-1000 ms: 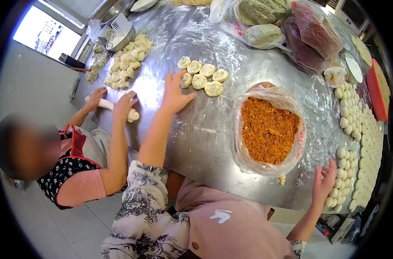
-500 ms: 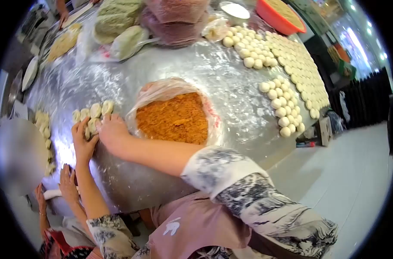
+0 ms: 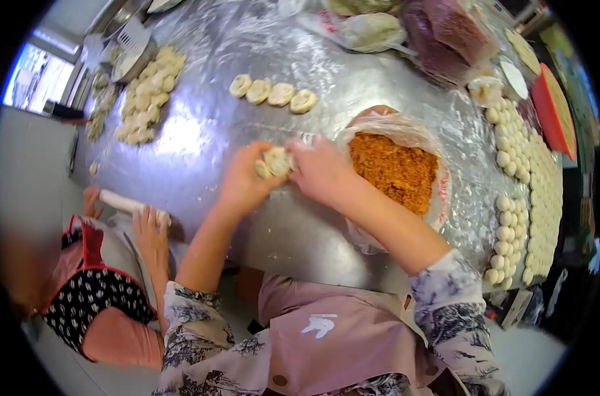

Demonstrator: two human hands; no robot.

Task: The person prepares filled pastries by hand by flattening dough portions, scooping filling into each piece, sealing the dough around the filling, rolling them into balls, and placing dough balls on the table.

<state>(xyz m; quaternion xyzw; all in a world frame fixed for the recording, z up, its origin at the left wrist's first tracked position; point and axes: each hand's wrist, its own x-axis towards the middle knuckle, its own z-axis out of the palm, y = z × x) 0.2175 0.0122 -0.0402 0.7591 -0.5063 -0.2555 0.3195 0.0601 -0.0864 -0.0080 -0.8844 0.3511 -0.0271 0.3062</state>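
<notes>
Pale, coiled-looking dough pieces (image 3: 275, 162) are bunched together between my two hands, above the steel table. My left hand (image 3: 245, 177) curls its fingers round their left side. From the right, my right hand (image 3: 318, 167) presses its closed fingers against them; its fingertips are partly hidden. Just beyond my hands, a short row of similar dough pieces (image 3: 281, 94) lies on the table. Close to my right forearm sits an open plastic bag of crumbly orange filling (image 3: 393, 173).
A co-worker's hands (image 3: 151, 241) rest on a white rolling pin (image 3: 125, 202) at the left edge. Dough lumps (image 3: 151, 92) are heaped at the far left. Dough balls (image 3: 504, 237) and flattened rounds (image 3: 544, 198) cover the right side, near a red basin (image 3: 554, 112).
The view has swung left. My hands have drawn the nearer dough pieces towards me, away from the row, which stays on the table. The co-worker's hands are now both on the rolling pin.
</notes>
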